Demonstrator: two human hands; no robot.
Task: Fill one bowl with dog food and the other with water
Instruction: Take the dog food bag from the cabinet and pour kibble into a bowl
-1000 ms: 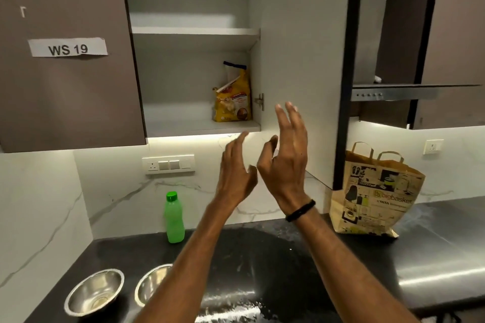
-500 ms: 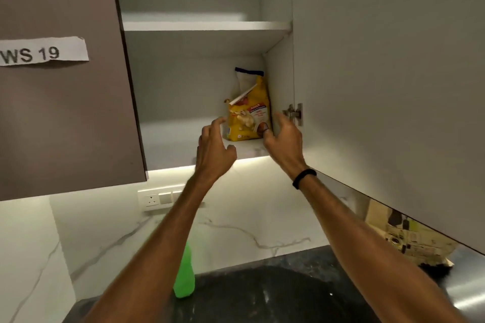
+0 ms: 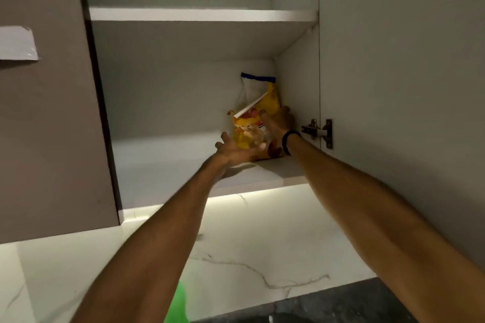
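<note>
Cabinet shelf (image 3: 162, 168), hand-hidden dog-food bag (image 3: 270, 102)

We see a dim cupboard interior (image 3: 183, 102), grey and soft | a light strip under the cabinet (image 3: 236, 195) throws a bright glow on the marble wall (image 3: 262, 238) | the left hand (image 3: 236, 151) casts a shadow on the shelf | we note blur on hands and dog food bag (image 3: 258, 110), and wide-angle bending at the edges

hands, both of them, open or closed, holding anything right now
Left hand: open, palm against the lower front of the yellow food bag, not clearly gripping.
Right hand: on the bag's right side; grip cannot be told.
</note>
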